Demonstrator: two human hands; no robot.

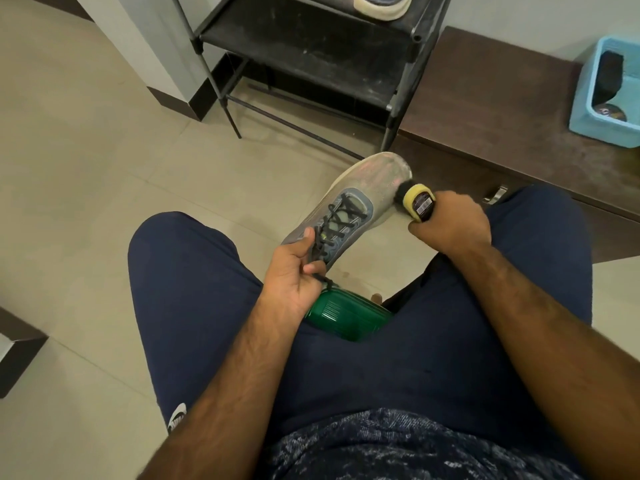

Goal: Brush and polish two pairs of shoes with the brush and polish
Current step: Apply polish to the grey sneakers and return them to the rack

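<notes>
Head view: dusty grey dark-laced shoe (363,188)

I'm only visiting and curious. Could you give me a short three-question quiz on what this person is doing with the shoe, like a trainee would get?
1. True or false: the left hand grips the shoe and holds it off the floor.
2. What does the right hand press against the front of the shoe?
A) a folded rag
B) a yellow-topped bottle with a dark tip
C) a toothbrush
3. What colour is the basket on the brown bench?

Key: 1 true; 2 B; 3 blue.
</notes>
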